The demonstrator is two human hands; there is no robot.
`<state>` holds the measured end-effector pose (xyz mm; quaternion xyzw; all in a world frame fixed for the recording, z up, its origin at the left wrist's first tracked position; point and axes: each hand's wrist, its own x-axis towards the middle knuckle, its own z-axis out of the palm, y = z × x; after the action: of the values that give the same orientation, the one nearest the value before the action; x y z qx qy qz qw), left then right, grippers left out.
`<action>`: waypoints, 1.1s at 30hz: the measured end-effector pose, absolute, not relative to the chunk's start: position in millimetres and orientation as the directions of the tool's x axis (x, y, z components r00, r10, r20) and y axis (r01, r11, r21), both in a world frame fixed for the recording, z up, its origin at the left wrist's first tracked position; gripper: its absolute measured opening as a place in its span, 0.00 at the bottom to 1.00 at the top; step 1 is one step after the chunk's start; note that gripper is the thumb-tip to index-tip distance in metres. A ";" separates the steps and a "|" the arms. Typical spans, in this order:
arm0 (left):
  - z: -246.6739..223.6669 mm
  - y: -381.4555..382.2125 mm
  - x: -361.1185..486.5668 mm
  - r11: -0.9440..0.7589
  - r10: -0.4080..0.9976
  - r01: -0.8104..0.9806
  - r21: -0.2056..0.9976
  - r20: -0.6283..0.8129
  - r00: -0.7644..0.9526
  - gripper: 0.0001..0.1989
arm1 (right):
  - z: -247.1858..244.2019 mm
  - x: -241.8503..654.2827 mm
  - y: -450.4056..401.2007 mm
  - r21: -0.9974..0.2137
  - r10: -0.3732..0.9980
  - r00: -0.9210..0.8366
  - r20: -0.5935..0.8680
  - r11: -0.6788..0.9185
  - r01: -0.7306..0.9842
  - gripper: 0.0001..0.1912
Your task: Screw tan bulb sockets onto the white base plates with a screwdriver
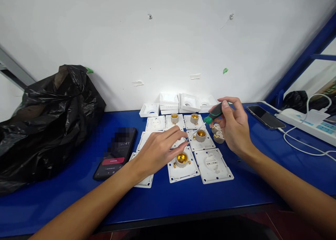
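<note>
A screwdriver (216,112) with a green and black handle is gripped between the thumb and fingers of my right hand (234,128). Its thin shaft slants down and left to the fingertips of my left hand (161,145). The left thumb and index finger close around the shaft's tip; anything small pinched there is hidden. Below these fingers a white square plate (193,171) carries a round lamp socket (181,159) with a brass-coloured inside. Beside the shaft is another socket (201,135) on its plate. A bare plate (214,166) lies at front right, and my left hand partly covers others.
White square housings (168,99) are stacked against the wall. Loose round socket pieces (218,136) lie near my right hand. A phone (115,154) and a black plastic bag (49,128) are left; another phone (265,117), cables and a power strip (312,124) are right.
</note>
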<state>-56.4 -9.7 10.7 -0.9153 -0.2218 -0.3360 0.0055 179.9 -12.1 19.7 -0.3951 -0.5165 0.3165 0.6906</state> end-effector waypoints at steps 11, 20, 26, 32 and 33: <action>9.9 -10.9 -57.0 -0.902 0.420 0.390 0.185 0.587 0.692 0.04 | 22.2 178.5 -14.4 -0.873 0.852 0.249 0.460 0.485 -0.046 0.12; 10.4 -9.9 -57.4 -0.901 0.420 0.394 0.183 0.599 0.682 0.06 | 22.0 180.6 -12.7 -0.865 0.834 0.249 0.492 0.500 0.033 0.13; 10.4 -8.7 -58.4 -0.902 0.414 0.394 0.174 0.603 0.681 0.06 | 21.2 182.1 -10.4 -0.868 0.839 0.255 0.480 0.496 0.003 0.12; 7.7 -7.7 -59.1 -0.905 0.418 0.365 0.217 0.607 0.676 0.07 | 20.7 182.8 -9.5 -0.871 0.842 0.242 0.481 0.490 0.028 0.12; 7.6 -8.2 -58.7 -0.903 0.426 0.356 0.240 0.609 0.669 0.07 | 20.6 183.1 -9.4 -0.870 0.841 0.244 0.484 0.492 0.029 0.12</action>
<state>-58.7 -8.2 7.6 -0.9121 -0.2144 -0.3458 -0.0502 183.1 -9.4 20.6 -0.4051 -0.5369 0.2998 0.6765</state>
